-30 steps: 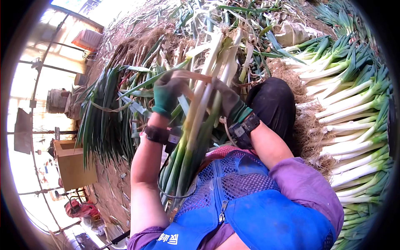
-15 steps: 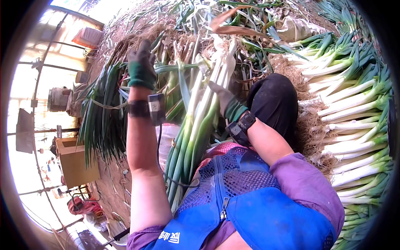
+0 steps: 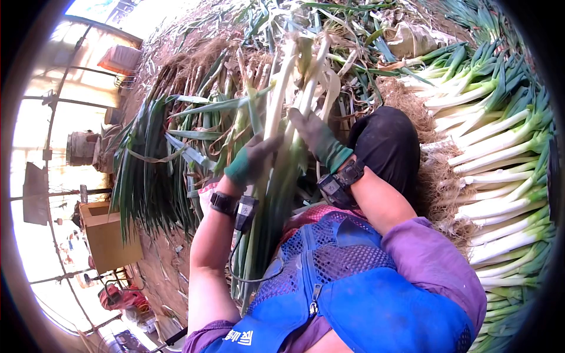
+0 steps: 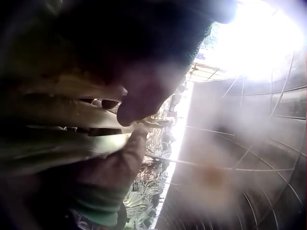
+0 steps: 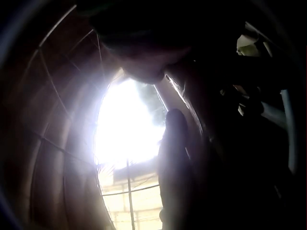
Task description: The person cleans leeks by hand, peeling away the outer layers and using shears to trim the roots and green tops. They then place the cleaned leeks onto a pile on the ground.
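Several long leeks [image 3: 275, 112] stand slanted in front of the blue vest, roots up and green leaves down. The gloved left hand [image 3: 254, 157] grips their stalks from the left, its fingers reaching across them. A little higher, the gloved right hand [image 3: 321, 138] holds the stalks from the right. In the left wrist view, pale stalks [image 4: 62, 115] run beside the dark left hand [image 4: 144, 81], with the right hand [image 4: 115, 167] below. The right wrist view is very dark; a finger of the right hand [image 5: 175, 153] shows beside a pale stalk [image 5: 171, 96].
A row of white-stemmed leeks [image 3: 500, 182] lies at the right, roots toward a dark-clothed knee [image 3: 385, 147]. Untrimmed leeks [image 3: 150, 153] are heaped at the left. Loose leaves and a pale sack [image 3: 412, 42] lie behind; a cardboard box [image 3: 112, 241] stands at far left.
The left hand has come back from the upper left to the stalks. The dry brown leaf seen in the air above the leeks is gone from there. The right hand has stayed near the stalks.
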The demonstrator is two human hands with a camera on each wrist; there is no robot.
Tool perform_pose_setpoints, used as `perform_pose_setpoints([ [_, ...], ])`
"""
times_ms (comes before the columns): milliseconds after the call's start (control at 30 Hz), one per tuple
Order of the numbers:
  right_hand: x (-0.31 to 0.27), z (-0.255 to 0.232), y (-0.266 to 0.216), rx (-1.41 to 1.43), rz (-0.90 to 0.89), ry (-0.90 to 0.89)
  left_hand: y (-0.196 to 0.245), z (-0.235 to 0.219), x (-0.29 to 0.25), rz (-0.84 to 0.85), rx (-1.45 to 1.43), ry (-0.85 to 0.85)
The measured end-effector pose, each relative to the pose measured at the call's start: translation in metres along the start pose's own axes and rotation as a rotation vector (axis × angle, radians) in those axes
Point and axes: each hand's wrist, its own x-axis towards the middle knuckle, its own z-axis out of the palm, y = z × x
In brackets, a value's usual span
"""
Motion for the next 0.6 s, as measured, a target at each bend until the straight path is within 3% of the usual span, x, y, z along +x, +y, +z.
perform_pose_setpoints([
  [67, -0.001, 0.002, -0.012, -0.057, -0.116, -0.025, 0.002, 0.004, 0.001, 0.068, 0.140, -0.062],
  [100, -0.002, 0.003, -0.018, -0.085, -0.174, -0.035, 0.000, 0.007, 0.000, -0.041, 0.078, -0.067],
  [233, -0.006, -0.002, -0.028, -0.203, -0.203, -0.140, 0.025, 0.000, -0.011, -0.152, 0.021, 0.068],
  [267, -0.008, -0.001, -0.035, -0.274, -0.268, -0.186, 0.019, -0.011, -0.009, -0.139, -0.058, 0.016],
  [333, -0.018, 0.015, -0.034, -0.352, -0.210, -0.283, -0.005, -0.028, -0.006, 0.306, 0.148, 0.010],
  [400, -0.028, 0.028, -0.048, -0.433, -0.055, -0.387, -0.001, -0.031, -0.003, 0.602, 0.488, 0.004],
  [433, -0.031, 0.025, -0.063, -0.446, 0.071, -0.390, 0.005, -0.036, -0.007, 0.628, 0.640, -0.009],
  [500, -0.030, 0.032, -0.047, -0.221, -0.175, -0.462, 0.020, -0.035, -0.013, 0.521, 0.599, -0.045],
  [533, -0.030, 0.035, -0.037, -0.109, -0.296, -0.498, 0.022, -0.033, -0.015, 0.385, 0.402, -0.063],
  [600, -0.038, 0.011, -0.108, -0.423, -0.105, -0.650, 0.039, -0.019, -0.021, 0.154, 0.114, -0.046],
])
